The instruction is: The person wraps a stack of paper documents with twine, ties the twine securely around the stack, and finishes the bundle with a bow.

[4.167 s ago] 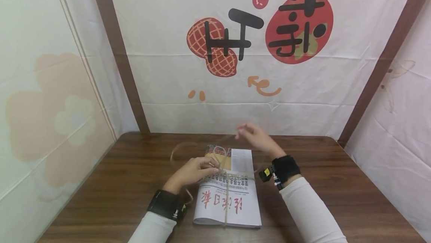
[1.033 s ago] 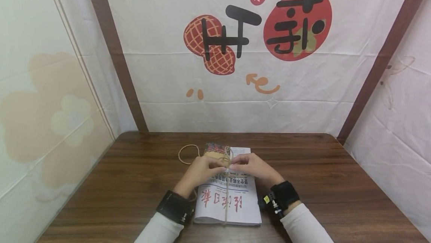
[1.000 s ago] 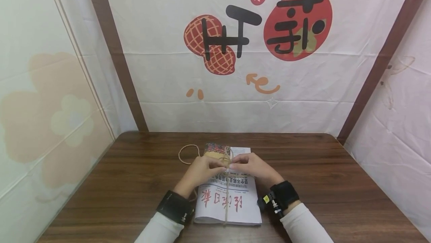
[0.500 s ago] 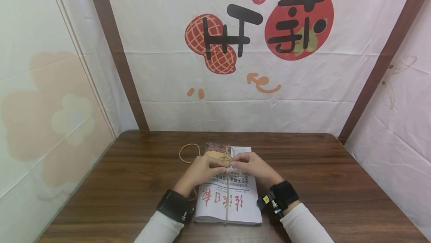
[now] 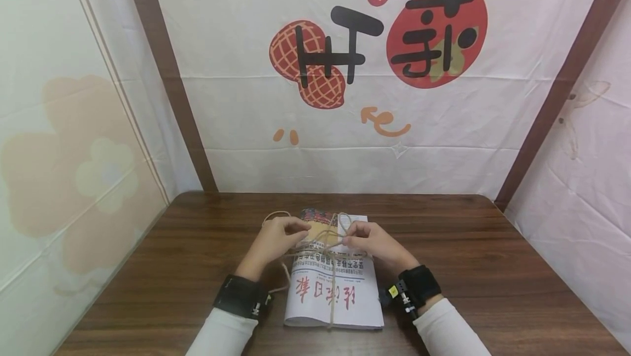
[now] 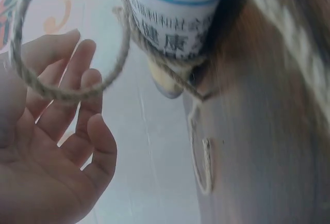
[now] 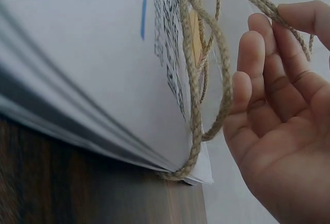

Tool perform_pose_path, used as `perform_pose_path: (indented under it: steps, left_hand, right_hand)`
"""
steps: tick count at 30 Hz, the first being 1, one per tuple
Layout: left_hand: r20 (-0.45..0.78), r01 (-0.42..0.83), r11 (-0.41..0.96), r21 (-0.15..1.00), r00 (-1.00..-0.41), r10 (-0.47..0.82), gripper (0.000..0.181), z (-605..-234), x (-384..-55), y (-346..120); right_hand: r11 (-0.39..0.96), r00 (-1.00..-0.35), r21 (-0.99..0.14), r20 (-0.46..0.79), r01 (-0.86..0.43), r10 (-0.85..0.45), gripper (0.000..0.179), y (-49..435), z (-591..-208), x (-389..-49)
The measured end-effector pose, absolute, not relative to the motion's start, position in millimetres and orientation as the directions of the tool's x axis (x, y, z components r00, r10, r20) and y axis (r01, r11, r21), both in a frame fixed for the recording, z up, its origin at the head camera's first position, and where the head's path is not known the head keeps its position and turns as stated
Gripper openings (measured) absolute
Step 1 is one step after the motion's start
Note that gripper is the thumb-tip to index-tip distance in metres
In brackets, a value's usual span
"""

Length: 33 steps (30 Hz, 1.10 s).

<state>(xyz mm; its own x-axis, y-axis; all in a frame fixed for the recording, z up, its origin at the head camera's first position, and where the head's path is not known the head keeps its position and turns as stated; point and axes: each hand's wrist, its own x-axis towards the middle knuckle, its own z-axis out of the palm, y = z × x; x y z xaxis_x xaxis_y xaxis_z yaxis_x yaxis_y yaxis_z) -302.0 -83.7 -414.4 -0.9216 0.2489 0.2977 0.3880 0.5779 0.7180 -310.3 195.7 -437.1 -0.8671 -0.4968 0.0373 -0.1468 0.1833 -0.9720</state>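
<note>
A folded stack of newspapers [image 5: 322, 312] lies on the table, bound lengthwise and crosswise with jute twine [image 5: 332, 301]. Loops and loose strands gather around the crossing near its upper middle. My right hand [image 5: 377, 241] is just right of the crossing; in the right wrist view its thumb and index finger pinch a doubled strand of twine [image 7: 258, 1]. My left hand [image 5: 273, 241] hovers over the stack's left edge, fingers loosely bent. In the left wrist view a round twine loop [image 6: 67, 96] passes in front of that hand [image 6: 56, 172], with nothing visible between its fingertips.
A loose twine end curls beside the left wrist, and another strand lies behind the left hand. The brown wooden table [image 5: 443, 268] extends to both sides. Printed white cloth [image 5: 246, 170] hangs behind and at the sides.
Both hands met at the knot half a second ago. My left hand has since drawn away left, and the right slightly right, spreading the loops across the newspapers. Earlier, my right hand was raised behind the stack.
</note>
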Motion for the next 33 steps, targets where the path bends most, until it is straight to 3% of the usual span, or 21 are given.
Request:
perform_pose_path:
  steps: [14,27,33]
  left_hand:
    - [0.083,0.262,0.768,0.585,-0.961,0.265,0.017,-421.7,-300.8,-97.2]
    - [0.125,0.455,0.661,0.597,-0.866,0.483,0.014,-414.1,-303.0,-121.2]
    - [0.102,0.433,0.683,0.589,-0.877,0.469,0.017,-407.4,-304.0,-145.5]
  right_hand:
    - [0.262,-0.879,-0.950,0.023,-0.167,-0.477,0.019,199.7,-440.3,-314.2]
    - [0.275,-0.883,-0.946,0.025,-0.173,-0.469,0.019,201.8,-438.2,-313.9]
    - [0.271,-0.876,-0.945,0.031,-0.182,-0.481,0.021,203.9,-439.3,-315.6]
